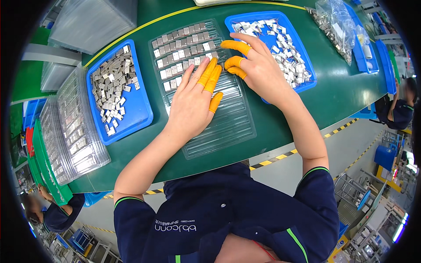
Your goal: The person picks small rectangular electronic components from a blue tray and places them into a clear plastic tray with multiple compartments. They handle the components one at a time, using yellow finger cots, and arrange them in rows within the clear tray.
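A clear plastic blister tray (219, 118) lies on the green table in front of me, its far rows filled with small silver and white metal connector shells (177, 55). My left hand (193, 103) rests over the tray, fingers stretched across the nearer filled rows. Yellow finger cots cover its thumb and two fingers. At the tray's right edge is my right hand (258, 65), also in yellow cots, with thumb and index finger drawn together at a row's end. Whatever sits between those fingertips is hidden.
To the left, a blue bin (142, 111) holds loose metal shells; another blue bin (309, 70) at right holds small white-and-metal pieces. Filled clear trays (81, 127) are stacked far left. A plastic bag (335, 24) lies back right. Other people sit at both sides.
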The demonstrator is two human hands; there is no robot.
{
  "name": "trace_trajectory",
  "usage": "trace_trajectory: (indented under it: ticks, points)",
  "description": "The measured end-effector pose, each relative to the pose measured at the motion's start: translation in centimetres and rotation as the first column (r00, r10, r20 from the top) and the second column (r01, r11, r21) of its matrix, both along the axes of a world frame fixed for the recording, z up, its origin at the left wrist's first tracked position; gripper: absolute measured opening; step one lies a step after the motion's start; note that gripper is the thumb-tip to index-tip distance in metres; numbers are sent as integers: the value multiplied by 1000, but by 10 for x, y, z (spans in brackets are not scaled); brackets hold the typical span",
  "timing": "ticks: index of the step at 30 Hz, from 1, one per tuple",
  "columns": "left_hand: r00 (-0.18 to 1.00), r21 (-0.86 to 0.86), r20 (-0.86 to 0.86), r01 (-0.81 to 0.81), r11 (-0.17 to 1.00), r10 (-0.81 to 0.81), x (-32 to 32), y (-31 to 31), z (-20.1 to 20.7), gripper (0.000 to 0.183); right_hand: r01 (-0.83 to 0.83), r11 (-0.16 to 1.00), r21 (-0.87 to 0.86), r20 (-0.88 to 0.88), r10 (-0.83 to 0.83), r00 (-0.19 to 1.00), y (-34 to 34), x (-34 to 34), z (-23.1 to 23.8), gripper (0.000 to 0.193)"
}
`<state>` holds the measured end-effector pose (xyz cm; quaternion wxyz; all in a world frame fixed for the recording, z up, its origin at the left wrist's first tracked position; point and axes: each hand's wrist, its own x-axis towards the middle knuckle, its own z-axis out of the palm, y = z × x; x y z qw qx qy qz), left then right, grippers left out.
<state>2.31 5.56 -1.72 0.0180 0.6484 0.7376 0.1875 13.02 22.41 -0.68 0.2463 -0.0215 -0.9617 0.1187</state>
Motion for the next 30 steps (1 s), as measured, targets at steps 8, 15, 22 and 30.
trace_trajectory:
  ticks: [8, 15, 22, 30]
  points:
    - [999, 14, -45, 7, 1000, -7, 1, 1, 1, 50, 2, 997, 82, 52, -6, 999, 1, -2, 0, 12]
    - [998, 29, -58, 4, 1000, -3, 2, 0, 2, 53, 79, 996, -50, -33, -81, 996, 4, 2, 1, 12]
    - [994, 3, -106, 5, 1000, -5, 2, 0, -1, 55, 19, 997, -71, 34, -16, 999, 4, 9, 4, 11]
    - [952, -90, 108, 297, 951, -287, 33, -25, 32, 58, 296, 908, -295, -77, -331, 940, 31, 17, 0, 16]
